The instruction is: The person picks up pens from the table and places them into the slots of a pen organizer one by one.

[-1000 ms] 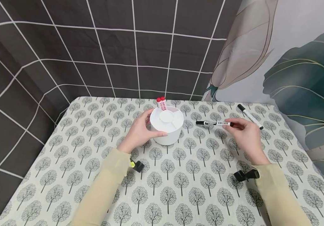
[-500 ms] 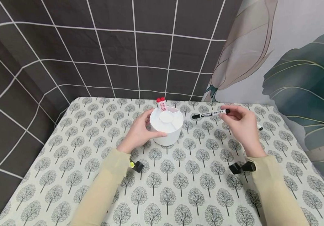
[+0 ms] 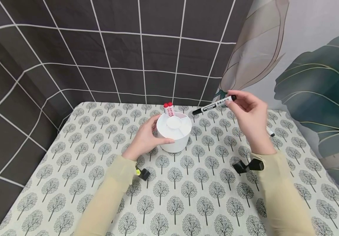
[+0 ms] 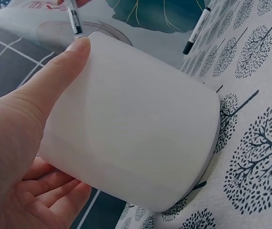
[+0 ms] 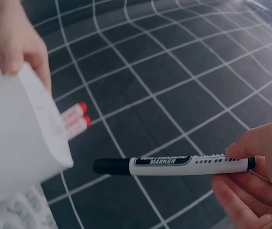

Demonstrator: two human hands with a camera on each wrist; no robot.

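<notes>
Pen holder: white, round, divided w/ a central hub; upright on tree-print tablecloth, approx. mid-table toward the back edge.
L hand: grips holder's left side; thumb across the near side by the rim, fingers curved round behind, spread only as wide as the holder needs.
R hand: up in the air to holder's right; thumb + fingertips pinched nearly together on the marker's rear end, nothing else held.
Held whiteboard marker: white barrel, black cap; clear of the cloth, tilted, cap end down-left twd holder. Near the rim, apart from it.
Red-capped markers: 2 pcs, side by side in a rear-left compartment, caps up; lower ends hidden by the wall.
Spare black-capped marker: flat on cloth, right side; mostly hidden behind R hand in head view, seen whole from L wrist.
Marker count: 2 in, 1 in hand, 1 on table. I'd call it approx. halfway: red pair done, held one not yet in, spare one untouched.
</notes>
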